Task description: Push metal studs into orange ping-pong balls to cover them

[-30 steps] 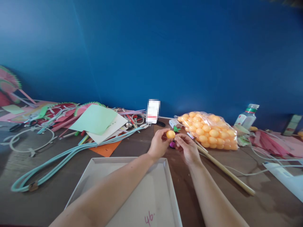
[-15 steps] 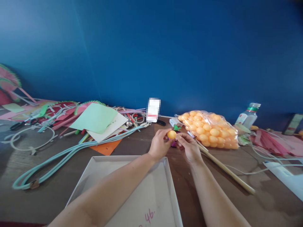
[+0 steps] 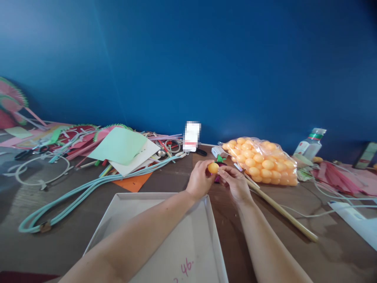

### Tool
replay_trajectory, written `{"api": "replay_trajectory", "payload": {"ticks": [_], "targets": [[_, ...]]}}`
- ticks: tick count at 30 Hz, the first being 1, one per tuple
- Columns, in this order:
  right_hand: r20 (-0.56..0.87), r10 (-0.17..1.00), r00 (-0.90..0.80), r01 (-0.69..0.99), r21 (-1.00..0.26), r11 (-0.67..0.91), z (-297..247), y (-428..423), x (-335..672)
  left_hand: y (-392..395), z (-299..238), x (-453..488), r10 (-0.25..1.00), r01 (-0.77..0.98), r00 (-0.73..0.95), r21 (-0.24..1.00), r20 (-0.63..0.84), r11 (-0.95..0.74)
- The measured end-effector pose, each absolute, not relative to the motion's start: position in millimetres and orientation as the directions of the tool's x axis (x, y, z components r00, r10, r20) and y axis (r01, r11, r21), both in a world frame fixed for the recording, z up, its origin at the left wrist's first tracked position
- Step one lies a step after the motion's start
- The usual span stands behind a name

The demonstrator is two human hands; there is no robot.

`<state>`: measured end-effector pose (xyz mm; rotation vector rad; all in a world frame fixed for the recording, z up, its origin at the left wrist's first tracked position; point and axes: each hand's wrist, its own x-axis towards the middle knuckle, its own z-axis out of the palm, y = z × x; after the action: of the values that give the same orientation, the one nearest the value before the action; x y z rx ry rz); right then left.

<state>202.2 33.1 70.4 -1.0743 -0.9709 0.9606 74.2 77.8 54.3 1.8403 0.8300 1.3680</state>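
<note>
While the left hand pinched a small yellow ball between thumb and fingers, the right hand met it from the other side, its thumb and forefinger drawn together at the ball's right edge. Whether those right fingertips gripped something tiny or only pressed against the ball, I could not tell. The ball was above the table, beyond the far right corner of a shallow pale tray with "46" written inside in pinkish marker. The left forearm crossed over that tray.

Just behind the 2 hands sat a thing with a green top and a bit of purple below, mostly hidden. A small white box stood near it, and to the right lay a clear bag of orange balls. A tan stick slanted from beside the bag toward the near right. Farther right, a clear bottle with a green band leaned near some pink paper.

On the left, pale blue tubing looped across the table beside an orange sheet, with a pale green sheet on the pile behind. A blue wall rose behind everything.
</note>
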Motion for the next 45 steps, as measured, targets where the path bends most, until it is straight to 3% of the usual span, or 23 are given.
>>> {"api": "replay_trajectory", "payload": {"ticks": [22,45], "targets": [[0.087,0.955,0.283,-0.143,-0.981,0.132,74.5,32.2,205.6,74.8,56.5,72.3,0.789,0.177,0.254,0.774,0.56,-0.607],[0.111,0.961,0.253,0.053,-0.993,0.101,77.2,29.9,207.7,72.3,55.7,70.4,0.777,0.3,0.269,0.718,0.568,-0.629]]}}
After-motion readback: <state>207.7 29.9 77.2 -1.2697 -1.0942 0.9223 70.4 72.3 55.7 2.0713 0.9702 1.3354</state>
